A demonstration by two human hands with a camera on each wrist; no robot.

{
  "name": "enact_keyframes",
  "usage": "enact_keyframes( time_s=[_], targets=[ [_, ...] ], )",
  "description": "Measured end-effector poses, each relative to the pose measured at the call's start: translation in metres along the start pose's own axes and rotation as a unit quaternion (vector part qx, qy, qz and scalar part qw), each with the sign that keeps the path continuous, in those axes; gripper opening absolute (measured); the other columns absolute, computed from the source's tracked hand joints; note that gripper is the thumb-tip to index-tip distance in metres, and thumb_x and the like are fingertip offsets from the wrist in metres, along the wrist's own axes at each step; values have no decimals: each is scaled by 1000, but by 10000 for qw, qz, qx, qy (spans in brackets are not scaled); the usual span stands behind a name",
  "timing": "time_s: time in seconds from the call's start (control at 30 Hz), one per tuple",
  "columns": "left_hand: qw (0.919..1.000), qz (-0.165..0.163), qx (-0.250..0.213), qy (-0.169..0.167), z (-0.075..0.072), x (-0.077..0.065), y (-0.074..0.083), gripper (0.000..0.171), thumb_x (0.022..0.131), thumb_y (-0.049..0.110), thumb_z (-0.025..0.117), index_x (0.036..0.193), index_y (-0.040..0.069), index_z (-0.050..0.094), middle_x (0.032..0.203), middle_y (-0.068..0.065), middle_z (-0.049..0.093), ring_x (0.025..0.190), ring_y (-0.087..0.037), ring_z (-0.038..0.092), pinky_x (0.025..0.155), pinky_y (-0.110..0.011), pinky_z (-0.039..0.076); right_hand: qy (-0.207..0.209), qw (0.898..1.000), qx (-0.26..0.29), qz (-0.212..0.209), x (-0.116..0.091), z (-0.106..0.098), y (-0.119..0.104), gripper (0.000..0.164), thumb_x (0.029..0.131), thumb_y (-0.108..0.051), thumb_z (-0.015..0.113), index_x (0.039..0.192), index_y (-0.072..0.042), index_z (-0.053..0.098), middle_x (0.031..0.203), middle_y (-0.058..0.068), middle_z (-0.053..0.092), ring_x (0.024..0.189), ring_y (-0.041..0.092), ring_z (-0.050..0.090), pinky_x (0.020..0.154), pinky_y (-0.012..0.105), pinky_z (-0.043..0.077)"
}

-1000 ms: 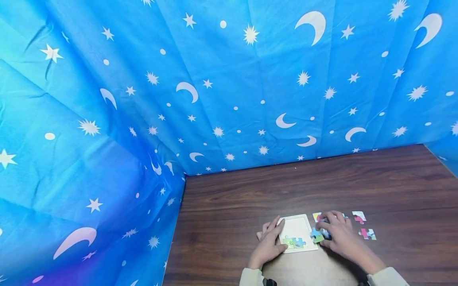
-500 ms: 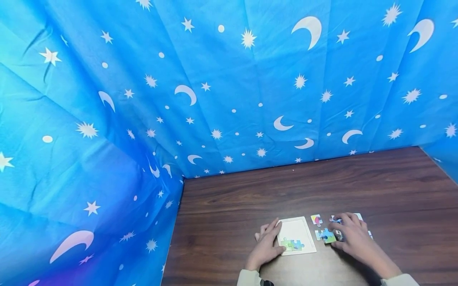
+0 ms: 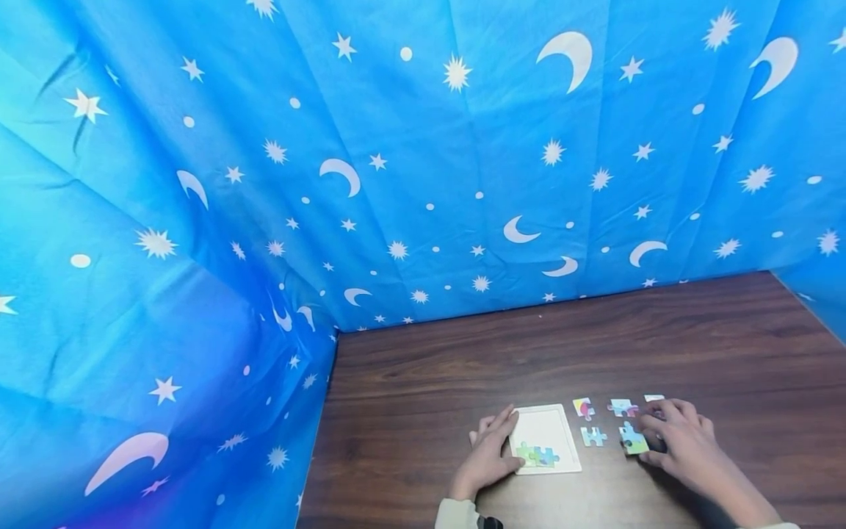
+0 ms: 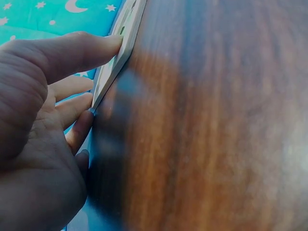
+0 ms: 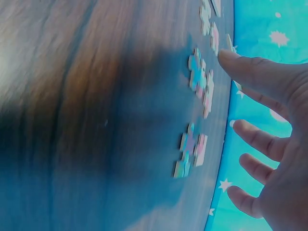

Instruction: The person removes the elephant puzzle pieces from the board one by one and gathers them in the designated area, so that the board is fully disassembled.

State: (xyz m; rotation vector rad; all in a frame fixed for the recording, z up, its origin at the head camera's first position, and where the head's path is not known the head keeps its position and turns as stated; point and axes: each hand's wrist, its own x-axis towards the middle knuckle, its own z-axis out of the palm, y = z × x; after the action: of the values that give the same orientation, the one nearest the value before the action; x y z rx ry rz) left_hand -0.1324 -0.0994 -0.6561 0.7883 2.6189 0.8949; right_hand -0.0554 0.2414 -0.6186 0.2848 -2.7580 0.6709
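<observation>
My left hand (image 3: 487, 455) holds the left side of a pale puzzle tray (image 3: 573, 448). Its thumb (image 4: 91, 52) lies at the near edge and its other fingers at the left edge. A few joined green and blue jigsaw pieces (image 3: 538, 455) sit in the tray's near left part. My right hand (image 3: 684, 441) hovers over the loose pieces with fingers apart. Nearest to it is a blue-green jigsaw piece (image 3: 633, 439), beside the thumb in the head view. The right wrist view shows that blue piece (image 5: 196, 70) on the table, with a gap to the thumb (image 5: 230, 57).
More loose jigsaw pieces lie right of the tray: a yellow-pink one (image 3: 583, 408), a light blue one (image 3: 594, 437) and a blue-pink one (image 3: 623, 408). Others (image 5: 183, 166) are partly hidden under my right hand in the head view. A blue star-print cloth (image 3: 423, 184) hangs behind the wooden table (image 3: 423, 375).
My right hand has moved right from beside the tray, and the blue-green jigsaw piece has shifted right with it, baring the light blue piece. The left hand has stayed on the tray.
</observation>
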Motion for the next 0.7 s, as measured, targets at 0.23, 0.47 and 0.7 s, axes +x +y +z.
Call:
enact_keyframes(
  time_s=[0.23, 0.47, 0.7],
  targets=[
    [9999, 1, -100, 69, -2, -1, 3, 78, 80, 21, 77, 151, 9, 48, 161, 0, 37, 132, -17, 37, 90, -39, 27, -16, 9998, -94, 180, -10, -7, 10, 47, 54, -17, 94, 95, -10, 73, 112, 22, 59, 108, 53, 43, 75, 76, 34],
    [9995, -2, -263, 169, 2, -2, 2, 77, 79, 18, 78, 150, 9, 49, 160, -1, 39, 133, -20, 37, 91, -42, 26, -231, 9985, -315, 392, -19, -13, 21, 45, 56, -19, 94, 95, -8, 73, 109, 23, 57, 106, 54, 42, 71, 76, 36],
    [9989, -17, -404, 232, 2, -3, 1, 77, 77, 16, 79, 149, 11, 52, 158, 0, 41, 133, -19, 38, 91, -40, 27, -1193, 9868, -259, 1064, -25, -21, 32, 44, 63, -25, 92, 97, -7, 72, 113, 27, 55, 106, 61, 38, 71, 73, 35]
  ],
)
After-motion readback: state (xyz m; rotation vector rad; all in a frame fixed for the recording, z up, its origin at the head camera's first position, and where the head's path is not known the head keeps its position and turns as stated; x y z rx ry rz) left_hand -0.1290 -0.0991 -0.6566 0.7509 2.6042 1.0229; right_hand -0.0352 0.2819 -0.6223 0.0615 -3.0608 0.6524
